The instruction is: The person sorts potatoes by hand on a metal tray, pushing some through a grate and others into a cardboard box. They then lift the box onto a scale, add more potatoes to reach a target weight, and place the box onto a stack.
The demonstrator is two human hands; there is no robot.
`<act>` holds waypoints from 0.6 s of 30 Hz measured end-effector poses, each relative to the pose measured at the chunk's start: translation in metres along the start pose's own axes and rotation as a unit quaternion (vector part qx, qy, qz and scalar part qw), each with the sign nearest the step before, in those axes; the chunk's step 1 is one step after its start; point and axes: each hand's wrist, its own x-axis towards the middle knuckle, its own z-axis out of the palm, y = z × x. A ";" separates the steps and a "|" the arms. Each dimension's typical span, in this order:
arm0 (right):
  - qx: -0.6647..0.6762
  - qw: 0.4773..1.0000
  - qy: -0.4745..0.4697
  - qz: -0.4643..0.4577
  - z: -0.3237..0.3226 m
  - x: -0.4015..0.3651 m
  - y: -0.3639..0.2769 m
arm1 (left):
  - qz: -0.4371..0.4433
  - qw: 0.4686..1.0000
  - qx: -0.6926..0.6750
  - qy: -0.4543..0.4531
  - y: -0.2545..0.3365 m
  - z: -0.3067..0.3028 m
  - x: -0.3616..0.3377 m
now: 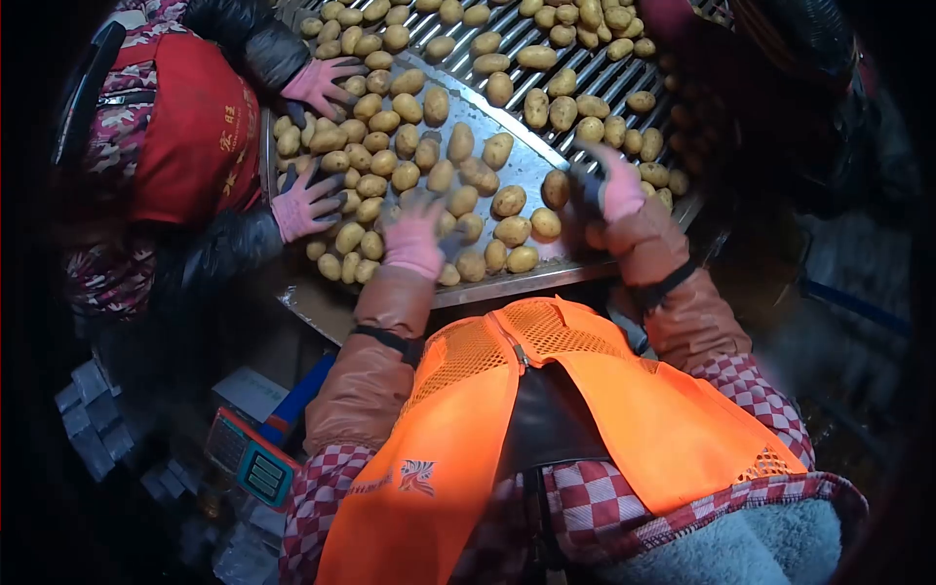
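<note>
Many potatoes (459,142) lie loose on a metal sorting table (526,161). My left hand (417,234), in a pink glove with dark fingers, is over the potatoes near the front edge, its fingers apart and slightly blurred. To the right, my right hand (616,185) in the same kind of glove is raised, thumb and fingers apart, close to a brown potato (556,189). Motion smears its fingertips. I see no potato gripped in either hand, though the undersides of both are hidden.
At the left, a co-worker in a red apron (200,132) spreads two pink-gloved hands (307,200) over the potatoes. Metal rollers (595,73) carry more potatoes at the back. A dark figure stands at the right. Below left is a digital scale (261,470).
</note>
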 end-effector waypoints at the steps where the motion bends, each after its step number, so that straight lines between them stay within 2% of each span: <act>1: 0.040 0.998 0.019 0.040 -0.007 0.025 0.004 | 0.008 0.999 0.035 0.036 -0.007 -0.011 -0.011; 2: 0.082 0.993 0.038 0.080 -0.014 0.051 0.015 | -0.011 0.998 0.051 0.024 -0.022 -0.008 -0.023; 4: -0.160 0.976 0.144 0.043 -0.020 0.086 0.059 | -0.038 0.995 0.087 0.002 -0.050 0.006 -0.040; 6: -0.227 0.960 0.057 0.153 -0.009 0.086 0.052 | -0.119 0.992 0.041 0.003 -0.053 0.000 -0.048; 8: -0.250 0.961 0.015 0.117 0.030 0.067 0.037 | -0.194 0.981 0.025 0.002 -0.053 -0.006 -0.043; 10: -0.278 0.942 0.006 0.188 0.055 0.032 -0.024 | -0.272 0.962 0.035 -0.015 -0.041 -0.014 -0.038; 11: -0.235 0.958 -0.086 0.141 0.053 0.021 -0.037 | -0.282 0.955 0.095 0.010 -0.027 -0.024 -0.030; 12: -0.189 0.962 -0.175 0.091 0.050 0.009 -0.048 | -0.280 0.956 0.084 -0.004 -0.027 -0.026 -0.023; 14: -0.278 0.947 -0.137 -0.086 0.071 -0.035 -0.052 | -0.278 0.958 0.064 -0.030 -0.030 -0.027 0.000; 15: -0.235 0.946 -0.208 -0.074 0.061 -0.035 -0.062 | -0.139 0.989 0.028 0.053 -0.030 -0.028 0.008; 16: -0.192 0.938 -0.280 -0.063 0.048 -0.030 -0.070 | -0.067 0.995 0.004 0.068 -0.029 -0.027 0.021; 17: -0.148 0.923 -0.351 -0.054 0.037 -0.026 -0.078 | -0.080 0.997 -0.003 0.023 -0.021 -0.030 0.034; 18: -0.095 0.944 -0.317 -0.015 0.033 -0.022 -0.079 | -0.067 0.997 0.029 0.038 -0.012 -0.023 0.041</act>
